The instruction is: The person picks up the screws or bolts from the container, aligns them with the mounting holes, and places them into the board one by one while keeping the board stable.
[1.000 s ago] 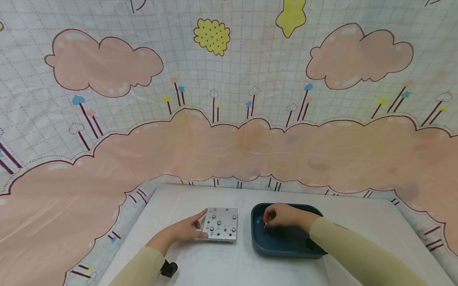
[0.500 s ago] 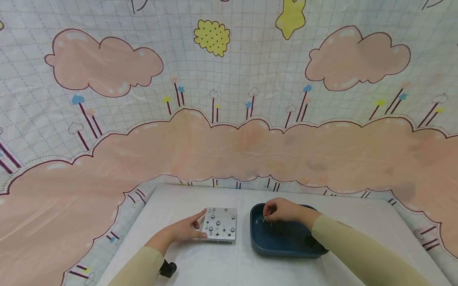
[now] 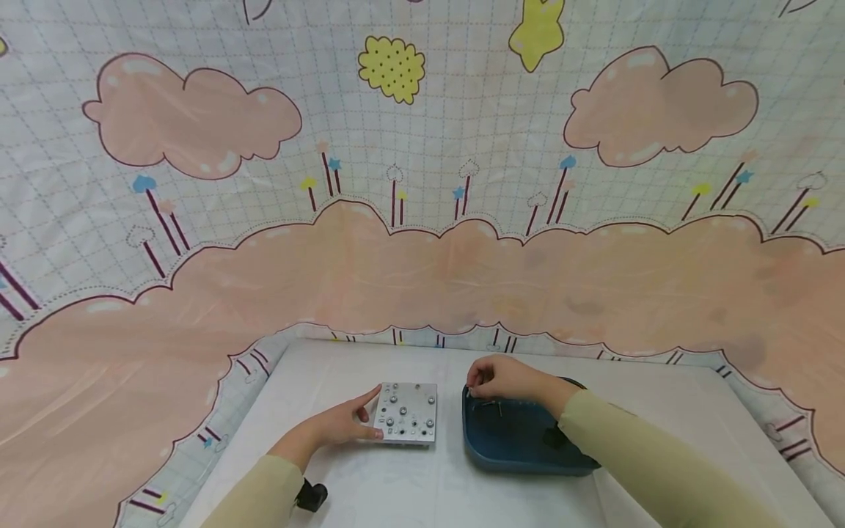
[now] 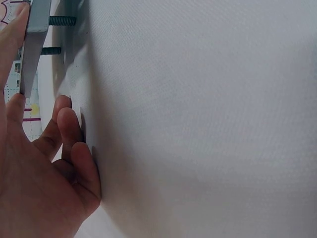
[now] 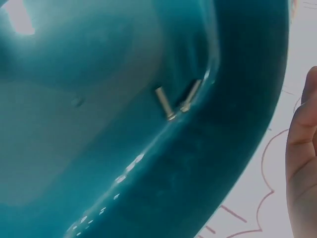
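My left hand (image 3: pixel 337 424) grips the left edge of a square silver metal plate (image 3: pixel 411 419) between thumb and fingers. Bolts and holes dot its top. In the left wrist view, threaded bolt ends (image 4: pixel 62 21) stick out of its underside, and the other fingers curl near the white cloth. Above the far left corner of a dark blue tray (image 3: pixel 508 465), my right hand (image 3: pixel 505 378) pinches a small pale piece that looks like a screw, mostly hidden by the fingertips. Two small metal screws (image 5: pixel 165 103) lie inside the tray, against its wall.
A white cloth covers the table (image 3: pixel 370 491). Behind it hangs a printed curtain (image 3: pixel 422 286) with clouds. Black camera mounts (image 3: pixel 312 497) sit at the wrists. The tray's raised wall stands right of the plate, with a gap of table between them.
The right hand has moved up and left from inside the tray to its far left rim. Screws it covered now show in the tray. The left hand and plate stay put.
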The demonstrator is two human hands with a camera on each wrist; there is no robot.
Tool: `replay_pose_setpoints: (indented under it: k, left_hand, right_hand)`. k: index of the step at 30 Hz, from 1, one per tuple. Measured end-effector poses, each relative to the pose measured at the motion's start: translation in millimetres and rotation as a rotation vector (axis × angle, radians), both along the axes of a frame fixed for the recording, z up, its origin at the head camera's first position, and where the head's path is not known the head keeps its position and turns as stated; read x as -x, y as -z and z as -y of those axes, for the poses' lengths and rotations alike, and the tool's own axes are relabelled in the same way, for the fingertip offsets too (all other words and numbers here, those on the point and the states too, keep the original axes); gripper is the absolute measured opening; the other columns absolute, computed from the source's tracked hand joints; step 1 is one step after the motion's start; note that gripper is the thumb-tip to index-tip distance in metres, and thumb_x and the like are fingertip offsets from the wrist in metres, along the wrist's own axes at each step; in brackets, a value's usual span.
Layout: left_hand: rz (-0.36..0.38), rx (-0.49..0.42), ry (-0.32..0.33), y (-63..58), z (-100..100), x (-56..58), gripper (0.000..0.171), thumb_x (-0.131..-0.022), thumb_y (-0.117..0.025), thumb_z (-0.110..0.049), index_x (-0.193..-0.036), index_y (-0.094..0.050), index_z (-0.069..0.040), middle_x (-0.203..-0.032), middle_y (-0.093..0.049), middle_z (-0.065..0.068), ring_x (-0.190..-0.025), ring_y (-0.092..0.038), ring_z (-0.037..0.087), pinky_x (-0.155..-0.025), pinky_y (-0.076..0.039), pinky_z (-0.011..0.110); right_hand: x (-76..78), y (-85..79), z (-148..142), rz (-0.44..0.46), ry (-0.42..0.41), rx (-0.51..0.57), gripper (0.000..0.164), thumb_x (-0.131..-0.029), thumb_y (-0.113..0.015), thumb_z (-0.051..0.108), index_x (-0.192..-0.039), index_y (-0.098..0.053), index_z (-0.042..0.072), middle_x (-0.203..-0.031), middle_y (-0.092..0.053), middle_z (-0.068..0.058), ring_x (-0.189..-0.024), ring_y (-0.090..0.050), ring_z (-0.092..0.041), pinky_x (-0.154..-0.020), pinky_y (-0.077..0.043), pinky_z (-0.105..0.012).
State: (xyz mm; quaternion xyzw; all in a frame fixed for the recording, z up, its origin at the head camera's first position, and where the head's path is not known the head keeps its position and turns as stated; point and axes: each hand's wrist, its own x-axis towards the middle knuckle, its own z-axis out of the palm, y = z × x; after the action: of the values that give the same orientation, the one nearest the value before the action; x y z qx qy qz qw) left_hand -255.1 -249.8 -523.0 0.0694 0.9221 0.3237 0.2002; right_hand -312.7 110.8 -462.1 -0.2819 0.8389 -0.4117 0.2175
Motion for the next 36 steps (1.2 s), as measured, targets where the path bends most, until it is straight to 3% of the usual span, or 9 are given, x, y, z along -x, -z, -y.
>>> replay_pose_setpoints:
  k: [10,18,24,31,36]
  left_hand:
    - [0.014,-0.019,-0.006,2.1,1.9,-2.1,0.1,-0.077,-0.083,-0.045,-0.158,-0.027,-0.028,-0.103,-0.05,0.002,-0.091,-0.048,0.021,-0.085,-0.037,0.045]
    - [0.031,-0.014,-0.027,3.9,1.7,-4.5,0.102,-0.075,-0.084,-0.047,-0.158,-0.028,-0.029,-0.103,-0.051,0.001,-0.092,-0.048,0.021,-0.085,-0.039,0.045]
    - [0.026,0.006,-0.025,2.4,0.2,-4.2,0.101,-0.075,-0.083,-0.05,-0.158,-0.028,-0.03,-0.101,-0.051,0.001,-0.091,-0.048,0.021,-0.083,-0.039,0.044]
    - [0.032,0.015,-0.017,-1.5,-0.8,-2.8,0.101,-0.076,-0.082,-0.052,-0.158,-0.027,-0.03,-0.102,-0.051,0.001,-0.092,-0.049,0.021,-0.081,-0.038,0.043]
    - [0.032,0.011,-0.016,-2.3,-0.6,-1.6,0.101,-0.076,-0.081,-0.052,-0.158,-0.027,-0.03,-0.102,-0.051,0.0,-0.092,-0.048,0.02,-0.082,-0.038,0.043]
  right_hand:
    - [6.3,-3.4,31.2,-0.05,-0.003,-0.017,0.012,-0.092,-0.071,0.019,-0.101,-0.07,0.012,-0.091,-0.07,-0.003,-0.073,-0.063,-0.017,-0.069,-0.052,-0.033]
    - [9.7,-6.1,63.2,-0.084,0.01,-0.009,0.01,-0.092,-0.071,0.017,-0.101,-0.072,0.012,-0.091,-0.069,0.005,-0.073,-0.064,-0.016,-0.071,-0.053,-0.04]
    - [14.2,-5.9,89.4,-0.106,0.016,-0.025,0.007,-0.091,-0.072,0.015,-0.097,-0.073,0.014,-0.088,-0.068,0.006,-0.072,-0.064,-0.017,-0.065,-0.05,-0.03]
    - [15.7,-5.9,110.0,-0.095,0.007,-0.045,0.011,-0.091,-0.071,0.011,-0.101,-0.073,0.007,-0.086,-0.068,0.005,-0.073,-0.064,-0.018,-0.064,-0.05,-0.028]
    - [16.4,-0.6,126.8,-0.105,0.049,-0.096,0.004,-0.091,-0.071,0.01,-0.094,-0.072,0.013,-0.085,-0.066,0.005,-0.07,-0.064,-0.018,-0.064,-0.049,-0.028]
